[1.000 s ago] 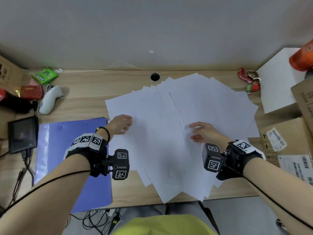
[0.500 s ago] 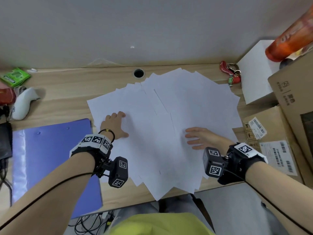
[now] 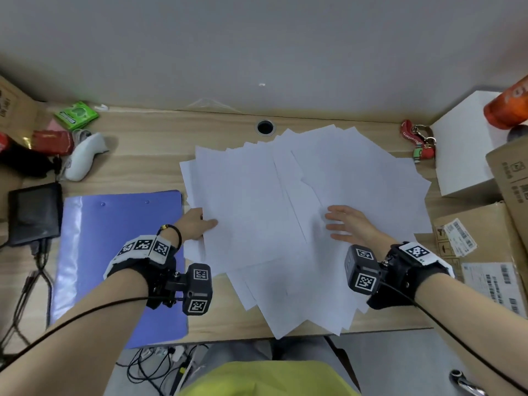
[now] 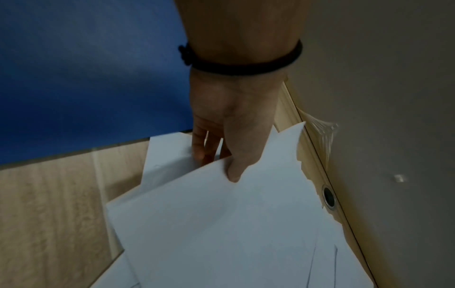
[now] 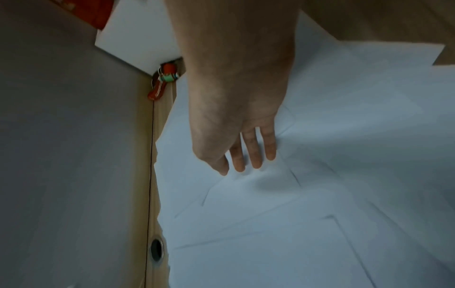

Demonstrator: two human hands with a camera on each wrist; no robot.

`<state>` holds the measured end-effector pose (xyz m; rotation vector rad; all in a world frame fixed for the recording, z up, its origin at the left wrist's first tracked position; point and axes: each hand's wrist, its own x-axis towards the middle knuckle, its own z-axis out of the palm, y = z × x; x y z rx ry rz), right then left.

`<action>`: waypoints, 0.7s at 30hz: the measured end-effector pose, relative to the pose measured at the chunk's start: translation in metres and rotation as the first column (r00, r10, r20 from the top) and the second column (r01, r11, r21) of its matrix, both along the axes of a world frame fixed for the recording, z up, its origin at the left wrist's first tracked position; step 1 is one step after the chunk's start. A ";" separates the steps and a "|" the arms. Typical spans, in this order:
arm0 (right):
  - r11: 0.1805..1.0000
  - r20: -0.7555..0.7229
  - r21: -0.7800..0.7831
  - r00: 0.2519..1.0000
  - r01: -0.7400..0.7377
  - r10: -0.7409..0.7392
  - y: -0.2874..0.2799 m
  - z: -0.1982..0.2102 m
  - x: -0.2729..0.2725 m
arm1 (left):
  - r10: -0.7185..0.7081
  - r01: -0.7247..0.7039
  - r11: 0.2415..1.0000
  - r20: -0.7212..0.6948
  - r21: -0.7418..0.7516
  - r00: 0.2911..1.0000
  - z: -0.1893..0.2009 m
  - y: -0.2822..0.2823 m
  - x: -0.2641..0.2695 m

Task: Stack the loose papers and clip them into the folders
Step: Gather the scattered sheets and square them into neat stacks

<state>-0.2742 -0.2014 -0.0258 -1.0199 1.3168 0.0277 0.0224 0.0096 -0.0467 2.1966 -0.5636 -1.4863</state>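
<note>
Several loose white papers [image 3: 271, 210] lie fanned over the middle of the wooden desk [image 3: 143, 172], some hanging past its front edge. My left hand [image 3: 200, 224] pinches the left edge of the top sheets [image 4: 221, 214], thumb on top and fingers [image 4: 199, 148] underneath. My right hand [image 3: 343, 224] rests flat on the sheets right of centre, with its fingers [image 5: 253, 154] straight and spread. A blue folder [image 3: 114, 252] lies closed on the desk to the left of the papers, close to my left wrist.
Cardboard boxes [image 3: 485, 252] and a white box [image 3: 463, 150] line the right side, with a red keychain [image 3: 420, 141] beside them. At the left sit a black device [image 3: 34, 212], cables, a white controller [image 3: 85, 155] and small packets. A cable hole [image 3: 265, 127] lies behind the papers.
My left hand slid from on top of the sheets to their left edge and took hold of them. My right hand stays flat on the papers. The head view shifted.
</note>
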 end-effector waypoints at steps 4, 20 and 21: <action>0.997 0.041 0.025 0.996 -0.076 0.075 0.013 -0.008 0.032 | 0.068 -0.068 0.998 0.086 -0.001 0.994 -0.004 0.013 0.001; 0.948 0.001 0.178 0.964 -0.263 0.268 0.030 -0.003 0.035 | 0.585 -0.586 0.789 -0.064 -0.182 0.808 -0.003 -0.004 -0.009; 0.948 -0.007 0.178 0.963 -0.265 0.270 0.030 -0.001 0.034 | 0.567 -0.566 0.803 -0.050 -0.189 0.822 -0.003 -0.004 -0.008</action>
